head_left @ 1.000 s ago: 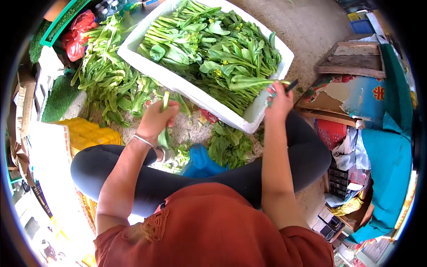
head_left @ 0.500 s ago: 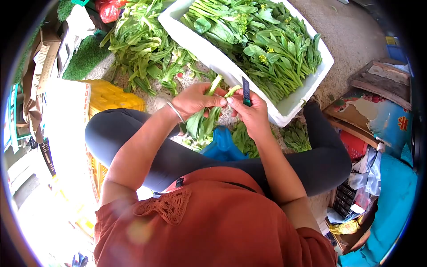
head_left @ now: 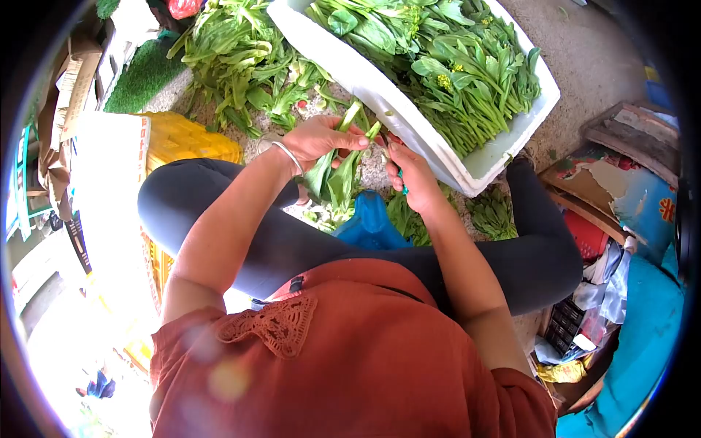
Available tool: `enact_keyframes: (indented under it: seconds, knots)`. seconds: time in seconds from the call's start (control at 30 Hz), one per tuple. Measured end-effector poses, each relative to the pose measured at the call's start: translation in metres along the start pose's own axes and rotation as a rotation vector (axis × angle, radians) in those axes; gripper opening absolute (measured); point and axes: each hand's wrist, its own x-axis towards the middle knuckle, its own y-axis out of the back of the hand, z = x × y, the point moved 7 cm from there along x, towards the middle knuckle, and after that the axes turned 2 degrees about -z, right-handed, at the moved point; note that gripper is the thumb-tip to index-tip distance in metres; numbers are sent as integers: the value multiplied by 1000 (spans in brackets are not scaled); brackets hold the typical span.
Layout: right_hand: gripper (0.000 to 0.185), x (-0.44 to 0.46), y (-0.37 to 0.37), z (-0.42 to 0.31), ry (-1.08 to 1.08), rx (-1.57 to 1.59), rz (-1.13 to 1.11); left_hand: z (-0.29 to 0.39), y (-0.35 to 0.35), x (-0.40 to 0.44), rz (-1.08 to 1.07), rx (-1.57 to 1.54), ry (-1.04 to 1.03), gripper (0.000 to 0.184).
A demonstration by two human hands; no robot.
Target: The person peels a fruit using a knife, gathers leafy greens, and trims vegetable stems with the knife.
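Note:
My left hand (head_left: 318, 143) is closed around leafy green stalks (head_left: 342, 184), their pale stem ends pointing up past the fingers and the leaves hanging below. Close beside it, my right hand (head_left: 414, 174) grips a small knife (head_left: 401, 177) by its green handle. The dark blade is partly hidden and lies near the tip of one stem. Just beyond both hands stands a white foam box (head_left: 438, 166) filled with leafy greens (head_left: 467, 102), some bearing yellow flowers.
A heap of loose leaves (head_left: 241, 66) lies on the ground at the upper left. Below the hands is a blue plastic object (head_left: 371, 223). A yellow crate (head_left: 191, 146) stands left, wooden boards (head_left: 631, 142) right. More greens (head_left: 493, 215) lie near my right leg.
My right hand has drawn slightly away from the left and turned, so the knife blade has swung from pointing up to beside the stem end. The left hand still holds the stalks.

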Motion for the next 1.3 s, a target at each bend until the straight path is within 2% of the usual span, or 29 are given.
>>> enact_keyframes:
  seconds: [0.03,0.1,0.13,0.23,0.4,0.53,0.67,0.77,0.93,1.07,1.17,1.3]
  knots:
    - [32,0,-2,-3,0,1,2,1,0,2,-2,1,1,21]
    - [32,-4,-15,-17,170,-73,-65,-5,4,4,39,88,15,20]
    - [29,1,-13,-17,193,-198,-3,-8,5,5,38,104,20,21]
    - [24,5,-15,-22,275,-106,36,-8,7,8,41,137,14,22]
    - [24,11,-6,-22,244,-160,13,-8,13,10,57,186,56,28]
    - [23,2,-8,-32,275,-235,48,-11,13,10,53,74,48,27]
    - [22,6,-4,-29,317,-263,57,-12,12,8,38,88,84,26]
    - [22,3,-4,-29,237,-241,53,-9,10,5,28,44,58,25]
    - [22,3,-2,-26,218,-183,30,-11,1,2,-120,-35,119,21]
    - [22,6,5,-23,245,-204,48,-15,2,6,-133,-24,124,19]
    - [21,9,9,-23,313,-365,149,-6,-14,-2,-169,-46,142,17]
    - [23,18,15,-9,413,-531,217,-15,1,6,-82,88,117,14]
